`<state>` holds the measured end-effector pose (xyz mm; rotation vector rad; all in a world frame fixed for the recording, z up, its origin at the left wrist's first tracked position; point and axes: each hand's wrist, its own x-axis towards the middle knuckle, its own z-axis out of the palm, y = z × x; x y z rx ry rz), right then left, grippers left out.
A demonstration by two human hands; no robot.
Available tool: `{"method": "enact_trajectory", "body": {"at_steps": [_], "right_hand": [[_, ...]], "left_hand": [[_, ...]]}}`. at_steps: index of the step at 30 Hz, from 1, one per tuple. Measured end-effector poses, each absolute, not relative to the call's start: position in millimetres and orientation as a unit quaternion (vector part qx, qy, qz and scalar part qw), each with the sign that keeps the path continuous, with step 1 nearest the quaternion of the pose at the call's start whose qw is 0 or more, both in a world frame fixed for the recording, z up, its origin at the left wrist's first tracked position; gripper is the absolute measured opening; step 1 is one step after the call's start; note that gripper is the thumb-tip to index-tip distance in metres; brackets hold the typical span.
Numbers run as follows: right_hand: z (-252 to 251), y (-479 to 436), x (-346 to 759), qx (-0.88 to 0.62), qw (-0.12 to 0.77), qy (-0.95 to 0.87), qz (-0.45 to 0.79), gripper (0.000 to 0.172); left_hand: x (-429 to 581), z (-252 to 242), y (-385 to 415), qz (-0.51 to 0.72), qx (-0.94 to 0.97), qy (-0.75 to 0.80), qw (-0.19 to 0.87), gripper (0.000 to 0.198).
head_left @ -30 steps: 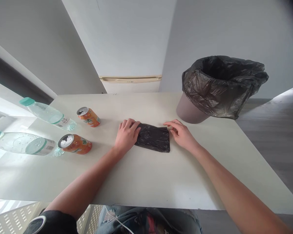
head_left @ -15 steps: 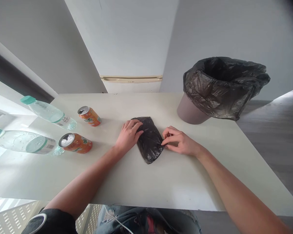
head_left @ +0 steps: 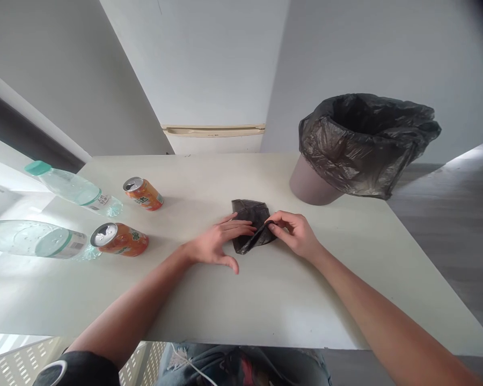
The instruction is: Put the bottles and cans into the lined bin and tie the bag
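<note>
A small black plastic bag point(head_left: 250, 210), partly folded over, lies on the white table between my hands. My left hand point(head_left: 215, 242) is open, its fingers stretched out flat on the bag's left part and its thumb apart on the tabletop side. With thumb and fingers pinched, my right hand point(head_left: 295, 231) holds the bag's right edge, raised a little and folded inward toward the left. Part of the bag is hidden under my fingers.
At the back right stands a brownish bin point(head_left: 312, 182) lined with a black bag point(head_left: 354, 155). Two orange cans, one nearer point(head_left: 123, 239) and one farther point(head_left: 147, 195), stand left, beside two clear bottles point(head_left: 74, 187) with green caps. The table point(head_left: 265, 305) ends near my lap.
My right hand has drawn the bag's right edge up and over to the left, so the bag looks smaller. My left hand has flattened, its fingers reaching farther right and its thumb spread.
</note>
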<state>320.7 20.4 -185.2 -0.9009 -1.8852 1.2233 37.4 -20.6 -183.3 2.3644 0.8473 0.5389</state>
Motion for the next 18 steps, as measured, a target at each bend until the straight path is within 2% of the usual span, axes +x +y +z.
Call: {"method": "enact_trajectory", "body": {"at_steps": [2, 5, 7, 14, 16, 18], "right_hand": [[-188, 20, 317, -0.363, 0.364, -0.697, 0.500, 0.025], [-191, 20, 314, -0.371, 0.378, -0.651, 0.544, 0.030], [-192, 22, 314, -0.376, 0.380, -0.639, 0.553, 0.035], [-192, 26, 314, -0.330, 0.339, -0.664, 0.579, 0.070], [-193, 26, 312, -0.362, 0.329, -0.676, 0.551, 0.069], [-193, 25, 310, -0.399, 0.323, -0.679, 0.524, 0.058]], "left_hand": [[39, -187, -20, 0.232, 0.881, 0.320, 0.260, 0.083], [41, -190, -20, 0.287, 0.857, 0.351, 0.246, 0.043], [42, -191, -20, 0.313, 0.838, 0.378, 0.240, 0.033], [46, -196, -19, 0.355, 0.727, 0.515, 0.284, 0.048], [47, -196, -19, 0.368, 0.698, 0.530, 0.309, 0.050], [48, -196, -18, 0.378, 0.674, 0.540, 0.333, 0.049]]}}
